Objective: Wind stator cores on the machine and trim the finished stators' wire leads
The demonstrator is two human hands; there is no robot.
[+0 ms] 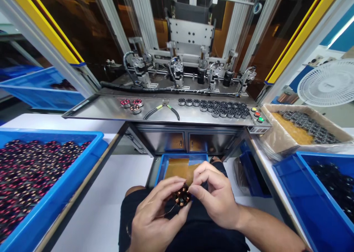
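Above my lap, my left hand (pixel 159 211) grips a copper-wound motor stator (pixel 182 196) between thumb and fingers, its round face turned up. A thin loose wire (pixel 170 211) trails from the stator across my left palm. My right hand (pixel 214 193) is at the stator's right edge, thumb and forefinger pinched together. Whatever lies between those fingertips is too small to make out. Ahead on the metal shelf lie cutting pliers (pixel 163 110) with green and black handles, spread apart. To their left sit three wound stators (pixel 135 109), some red, one copper.
Several black unwound stators (pixel 226 108) stand on the metal shelf (pixel 116 110), beside coloured buttons (pixel 257 114). Winding machinery (pixel 177 71) rises behind. A blue bin (pixel 96 137) of wound stators is at left. On the right are a lined box (pixel 268 134), another blue bin (pixel 293 182) and a fan (pixel 329 82).
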